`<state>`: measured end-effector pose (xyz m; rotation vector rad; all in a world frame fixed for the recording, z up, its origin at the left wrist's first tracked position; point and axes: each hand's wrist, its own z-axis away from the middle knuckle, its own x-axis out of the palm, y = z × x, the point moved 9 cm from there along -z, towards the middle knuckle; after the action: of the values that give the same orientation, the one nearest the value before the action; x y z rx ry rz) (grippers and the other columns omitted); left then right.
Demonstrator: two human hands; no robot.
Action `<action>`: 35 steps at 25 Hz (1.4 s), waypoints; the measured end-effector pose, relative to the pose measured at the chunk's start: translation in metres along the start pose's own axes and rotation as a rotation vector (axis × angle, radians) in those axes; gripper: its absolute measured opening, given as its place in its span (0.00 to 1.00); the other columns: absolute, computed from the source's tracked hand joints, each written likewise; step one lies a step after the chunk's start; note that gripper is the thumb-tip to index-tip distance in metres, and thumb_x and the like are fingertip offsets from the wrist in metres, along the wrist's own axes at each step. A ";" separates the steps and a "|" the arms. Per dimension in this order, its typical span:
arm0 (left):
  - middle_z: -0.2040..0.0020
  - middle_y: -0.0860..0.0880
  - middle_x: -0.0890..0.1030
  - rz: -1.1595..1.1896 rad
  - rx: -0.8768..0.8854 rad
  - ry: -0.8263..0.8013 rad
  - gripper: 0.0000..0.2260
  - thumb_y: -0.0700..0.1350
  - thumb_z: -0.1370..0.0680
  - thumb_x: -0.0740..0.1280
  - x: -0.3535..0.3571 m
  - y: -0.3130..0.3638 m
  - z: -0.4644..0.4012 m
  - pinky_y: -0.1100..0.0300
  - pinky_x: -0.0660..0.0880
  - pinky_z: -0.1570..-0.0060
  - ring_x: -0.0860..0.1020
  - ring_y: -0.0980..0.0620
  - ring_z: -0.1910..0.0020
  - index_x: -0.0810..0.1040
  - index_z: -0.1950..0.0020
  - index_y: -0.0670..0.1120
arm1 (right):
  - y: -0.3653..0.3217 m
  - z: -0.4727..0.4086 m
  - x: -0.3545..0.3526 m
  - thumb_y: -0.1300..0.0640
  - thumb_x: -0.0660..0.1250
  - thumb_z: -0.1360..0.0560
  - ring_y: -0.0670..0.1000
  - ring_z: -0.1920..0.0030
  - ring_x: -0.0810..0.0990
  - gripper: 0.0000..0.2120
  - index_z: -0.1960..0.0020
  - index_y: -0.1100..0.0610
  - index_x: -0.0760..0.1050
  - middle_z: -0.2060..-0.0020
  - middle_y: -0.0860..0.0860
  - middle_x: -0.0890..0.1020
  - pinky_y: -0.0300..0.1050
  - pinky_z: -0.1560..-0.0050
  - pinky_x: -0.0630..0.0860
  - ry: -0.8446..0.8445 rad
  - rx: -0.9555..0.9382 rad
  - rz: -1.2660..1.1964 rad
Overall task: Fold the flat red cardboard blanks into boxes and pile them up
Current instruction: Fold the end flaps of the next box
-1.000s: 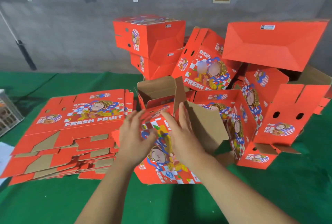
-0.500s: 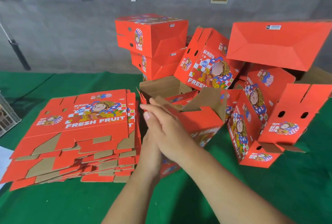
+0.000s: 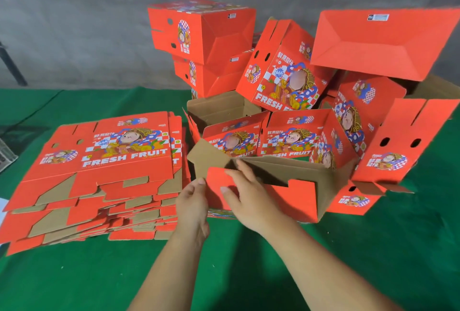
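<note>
Head view, the only camera. The box in work (image 3: 281, 186) lies on its side on the green cloth (image 3: 224, 261), directly in front of the person, its open brown interior facing up and toward the camera. A second ago the same blank was upright between both palms with its printed face toward the camera; half a second ago it was being swung over with the hands stacked against its left end. It now sits opened out into a sleeve, so the squaring-up step appears done and flap closing is in hand.

The right hand (image 3: 251, 198) rests on the near red flap (image 3: 219, 183), fingers extended over its upper edge and into the opening. The left hand (image 3: 193, 201) meets the flap's left edge with curled fingers; whether it pinches the card or merely steadies it I cannot tell (the fingertips are turned away).

The stack of flat blanks (image 3: 99, 176) sits to the left, just beside the left hand, unchanged in position and still thick. The pile of finished boxes (image 3: 298, 81) stands behind and to the right, loosely heaped against the grey wall (image 3: 74, 24).

Judgement: one box partway through; much of the task remains.
</note>
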<state>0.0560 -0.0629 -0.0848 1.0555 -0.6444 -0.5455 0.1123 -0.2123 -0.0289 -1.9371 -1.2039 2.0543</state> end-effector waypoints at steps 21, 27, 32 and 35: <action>0.24 0.40 0.60 -0.543 0.447 -0.026 0.54 0.39 0.27 0.79 0.030 0.042 0.005 0.56 0.60 0.31 0.58 0.55 0.26 0.43 0.15 0.57 | 0.105 -0.001 -0.054 0.15 0.49 0.37 0.52 0.20 0.36 0.51 0.20 0.33 0.38 0.20 0.49 0.28 0.59 0.21 0.53 0.021 0.329 0.267; 0.49 0.46 0.81 -1.110 0.759 -0.197 0.45 0.35 0.26 0.64 0.097 0.050 0.027 0.45 0.72 0.44 0.72 0.42 0.52 0.44 0.16 0.60 | 0.109 -0.014 -0.050 0.19 0.53 0.31 0.54 0.20 0.27 0.48 0.18 0.36 0.41 0.20 0.49 0.26 0.58 0.20 0.43 -0.013 0.312 0.287; 0.32 0.53 0.70 -1.695 0.775 -0.355 0.24 0.57 0.21 0.57 0.123 0.033 0.012 0.49 0.69 0.38 0.71 0.44 0.38 0.66 0.24 0.64 | 0.081 -0.001 -0.073 0.37 0.62 0.24 0.59 0.24 0.59 0.27 0.27 0.43 0.70 0.20 0.52 0.60 0.61 0.25 0.56 0.289 0.177 0.420; 0.34 0.47 0.71 -1.746 0.722 -0.344 0.25 0.66 0.21 0.52 0.135 0.032 -0.002 0.47 0.69 0.37 0.73 0.41 0.36 0.66 0.24 0.62 | 0.050 0.012 -0.087 0.44 0.68 0.28 0.59 0.31 0.70 0.18 0.39 0.43 0.78 0.30 0.49 0.73 0.62 0.28 0.59 0.526 0.002 0.404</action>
<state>0.1544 -0.1420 -0.0269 2.1293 0.0025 -2.1299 0.1417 -0.2999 0.0120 -2.6545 -0.7380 1.4961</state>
